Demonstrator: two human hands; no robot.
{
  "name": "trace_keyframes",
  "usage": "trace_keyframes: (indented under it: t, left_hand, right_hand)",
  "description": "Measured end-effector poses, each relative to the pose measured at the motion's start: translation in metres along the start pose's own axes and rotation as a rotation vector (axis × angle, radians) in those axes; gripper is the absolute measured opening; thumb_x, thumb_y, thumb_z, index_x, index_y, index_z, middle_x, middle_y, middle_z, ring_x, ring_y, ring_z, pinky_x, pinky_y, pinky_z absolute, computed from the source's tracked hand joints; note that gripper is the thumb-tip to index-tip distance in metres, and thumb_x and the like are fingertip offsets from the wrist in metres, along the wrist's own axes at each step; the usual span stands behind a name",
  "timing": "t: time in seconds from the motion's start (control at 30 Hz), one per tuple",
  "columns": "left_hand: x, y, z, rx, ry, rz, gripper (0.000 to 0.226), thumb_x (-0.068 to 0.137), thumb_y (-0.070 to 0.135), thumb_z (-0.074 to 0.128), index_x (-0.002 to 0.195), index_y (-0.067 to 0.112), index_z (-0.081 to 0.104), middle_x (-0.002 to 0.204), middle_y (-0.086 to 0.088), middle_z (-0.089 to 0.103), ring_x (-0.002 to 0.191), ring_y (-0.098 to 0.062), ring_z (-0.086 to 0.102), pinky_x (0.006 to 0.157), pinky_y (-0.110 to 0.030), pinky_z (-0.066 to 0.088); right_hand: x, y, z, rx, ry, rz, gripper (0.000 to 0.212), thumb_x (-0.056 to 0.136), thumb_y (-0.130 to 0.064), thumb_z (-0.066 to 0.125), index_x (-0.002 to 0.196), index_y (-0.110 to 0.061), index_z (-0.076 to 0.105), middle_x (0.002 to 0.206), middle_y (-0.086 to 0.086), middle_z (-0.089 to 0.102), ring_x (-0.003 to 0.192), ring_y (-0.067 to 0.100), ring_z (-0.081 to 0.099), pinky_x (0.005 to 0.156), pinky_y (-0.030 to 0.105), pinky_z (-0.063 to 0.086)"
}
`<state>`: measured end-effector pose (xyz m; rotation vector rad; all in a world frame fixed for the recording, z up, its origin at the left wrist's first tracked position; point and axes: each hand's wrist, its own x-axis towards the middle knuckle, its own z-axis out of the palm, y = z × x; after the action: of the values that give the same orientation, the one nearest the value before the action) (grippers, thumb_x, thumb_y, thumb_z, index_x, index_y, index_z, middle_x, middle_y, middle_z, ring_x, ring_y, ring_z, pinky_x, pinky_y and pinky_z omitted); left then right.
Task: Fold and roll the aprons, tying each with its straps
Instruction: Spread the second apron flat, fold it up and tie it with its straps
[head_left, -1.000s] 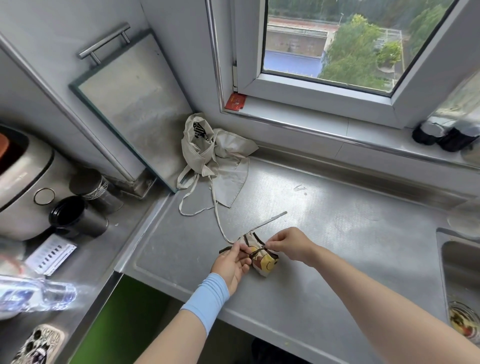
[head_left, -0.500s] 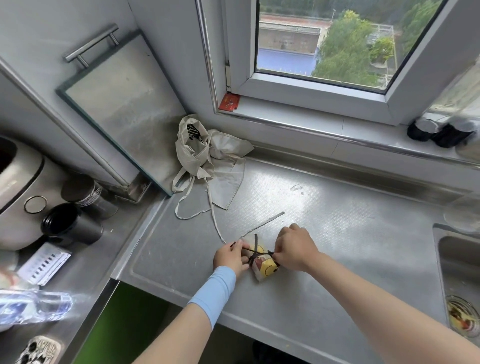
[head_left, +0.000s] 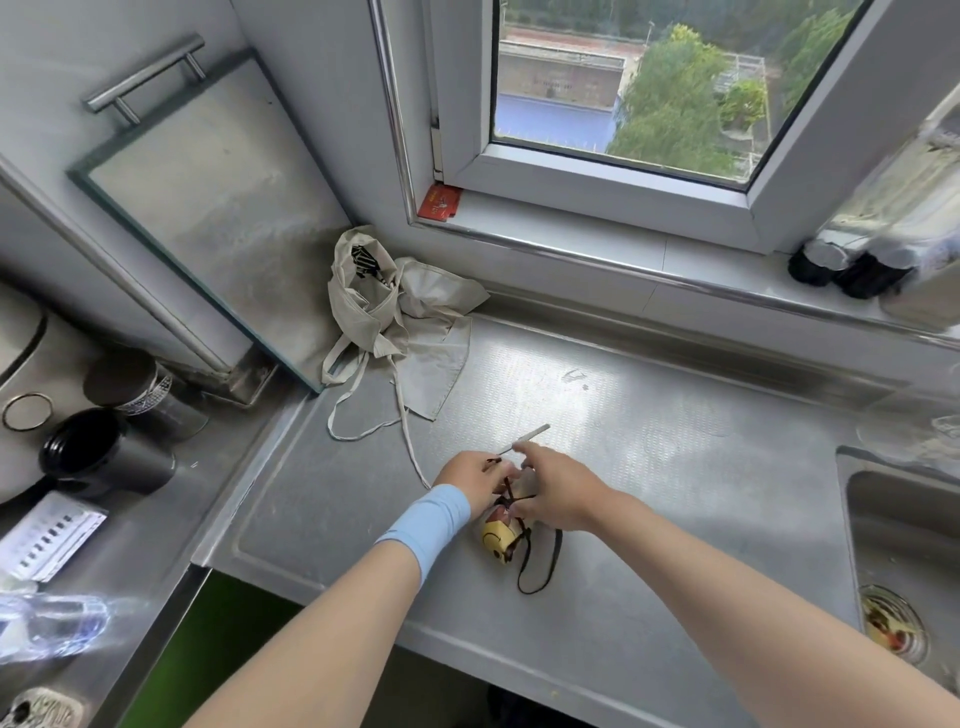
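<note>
- The left hand (head_left: 470, 475), with a pale blue cuff on its wrist, pinches one end of the thin dark strap (head_left: 540, 566) between curled fingers.
- The right hand (head_left: 553, 491) is touching the left, palm down. Its fingers bend over the far end of the small rolled yellow printed apron (head_left: 498, 538). Whether it grips the strap underneath I cannot tell.
- The roll lies on the textured steel counter (head_left: 649, 519), under and just nearer than both hands. The strap crosses it and trails in a slack loop below the right wrist.
- Beyond the hands lies a crumpled beige cloth apron (head_left: 415, 322). Its pale ties reach the left hand's knuckles.
- Right of the right hand is a steel sink (head_left: 883, 519), with food scraps in its round drain strainer (head_left: 891, 623).
- Left of the left hand stand a black cup (head_left: 93, 452) and a lidded jar (head_left: 135, 384), contents unseen.
- Further out, a glass-edged board (head_left: 208, 208) leans on the wall, and a red card (head_left: 440, 202) lies on the sill.
</note>
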<state>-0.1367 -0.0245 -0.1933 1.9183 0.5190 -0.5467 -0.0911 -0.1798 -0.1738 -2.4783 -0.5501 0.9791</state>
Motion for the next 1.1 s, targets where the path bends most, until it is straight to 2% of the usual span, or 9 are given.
trace_keyframes:
  t: [0.07, 0.13, 0.23, 0.33, 0.53, 0.7, 0.83, 0.97, 1.1]
  left_hand:
    - [-0.004, -0.004, -0.001, -0.065, 0.076, 0.025, 0.009, 0.085, 0.033, 0.065, 0.088, 0.028, 0.072, 0.089, 0.008, 0.073, 0.088, -0.012, 0.069, 0.089, -0.039, 0.055]
    - [-0.014, -0.009, -0.002, -0.110, 0.129, 0.040, 0.029, 0.079, 0.032, 0.074, 0.104, 0.028, 0.062, 0.104, 0.010, 0.065, 0.095, -0.010, 0.063, 0.093, -0.036, 0.052]
    - [-0.032, -0.018, -0.001, 0.222, 0.095, 0.040, 0.081, 0.053, 0.047, 0.082, 0.122, 0.033, 0.042, 0.121, 0.010, 0.039, 0.112, -0.010, 0.045, 0.098, -0.030, 0.044]
    - [-0.041, -0.025, 0.007, 0.540, 0.018, 0.054, 0.094, 0.044, 0.052, 0.081, 0.123, 0.036, 0.033, 0.122, 0.007, 0.031, 0.113, -0.014, 0.038, 0.096, -0.036, 0.046]
    - [-0.028, -0.016, 0.004, 0.381, 0.016, 0.176, 0.053, 0.069, 0.019, 0.077, 0.113, 0.026, 0.048, 0.116, 0.006, 0.058, 0.097, -0.013, 0.057, 0.085, -0.023, 0.045]
    - [-0.022, -0.021, -0.003, 0.366, 0.252, 0.172, 0.054, 0.068, 0.025, 0.082, 0.112, 0.022, 0.052, 0.114, 0.006, 0.047, 0.100, -0.013, 0.049, 0.083, -0.019, 0.037]
    - [-0.035, -0.034, 0.011, 0.318, 0.421, -0.031, 0.039, 0.074, 0.035, 0.078, 0.088, 0.018, 0.046, 0.096, 0.003, 0.047, 0.082, -0.018, 0.047, 0.071, -0.025, 0.038]
    - [-0.041, -0.038, 0.019, 0.316, 0.300, -0.144, 0.030, 0.092, 0.037, 0.054, 0.071, 0.015, 0.056, 0.086, -0.011, 0.067, 0.078, -0.028, 0.055, 0.071, -0.029, 0.045]
    - [-0.046, -0.037, 0.024, 0.212, 0.147, -0.099, 0.013, 0.078, 0.035, 0.060, 0.077, 0.023, 0.066, 0.084, -0.001, 0.070, 0.083, -0.023, 0.061, 0.074, -0.023, 0.047]
  right_hand:
    - [0.005, 0.005, 0.007, -0.075, 0.042, 0.023, 0.054, 0.078, -0.048, 0.074, 0.128, -0.032, 0.058, 0.118, -0.004, 0.052, 0.110, 0.018, 0.057, 0.088, 0.033, 0.049]
    - [0.008, 0.011, 0.012, 0.004, 0.106, 0.089, 0.039, 0.079, -0.052, 0.072, 0.111, -0.029, 0.067, 0.109, -0.005, 0.057, 0.096, 0.015, 0.062, 0.079, 0.031, 0.051]
    - [0.009, 0.018, 0.018, 0.117, 0.151, 0.158, 0.035, 0.076, -0.051, 0.075, 0.098, -0.024, 0.069, 0.094, -0.004, 0.068, 0.070, 0.011, 0.065, 0.069, 0.031, 0.056]
    - [0.007, 0.019, 0.021, 0.130, 0.169, 0.166, 0.038, 0.076, -0.052, 0.075, 0.100, -0.023, 0.066, 0.096, -0.003, 0.065, 0.070, 0.012, 0.064, 0.068, 0.031, 0.056]
    - [0.000, 0.028, 0.018, -0.201, 0.287, -0.199, 0.046, 0.088, -0.025, 0.066, 0.133, -0.031, 0.057, 0.144, 0.000, 0.045, 0.117, 0.023, 0.054, 0.094, 0.035, 0.047]
    - [-0.011, 0.023, 0.020, -0.149, 0.164, -0.320, 0.046, 0.088, -0.026, 0.043, 0.128, -0.024, 0.066, 0.124, -0.003, 0.063, 0.114, 0.019, 0.058, 0.094, 0.027, 0.046]
    - [-0.011, 0.025, 0.027, -0.116, 0.180, -0.305, 0.043, 0.092, -0.012, 0.054, 0.132, -0.026, 0.064, 0.124, -0.003, 0.061, 0.114, 0.014, 0.055, 0.093, 0.019, 0.042]
    - [-0.007, 0.021, 0.032, -0.038, 0.282, -0.234, 0.019, 0.092, -0.020, 0.068, 0.108, -0.023, 0.077, 0.104, -0.002, 0.067, 0.095, 0.017, 0.063, 0.080, 0.026, 0.049]
    - [-0.009, 0.016, 0.038, 0.056, 0.361, -0.148, 0.009, 0.090, -0.022, 0.069, 0.088, -0.021, 0.078, 0.089, -0.006, 0.059, 0.076, 0.012, 0.057, 0.067, 0.022, 0.043]
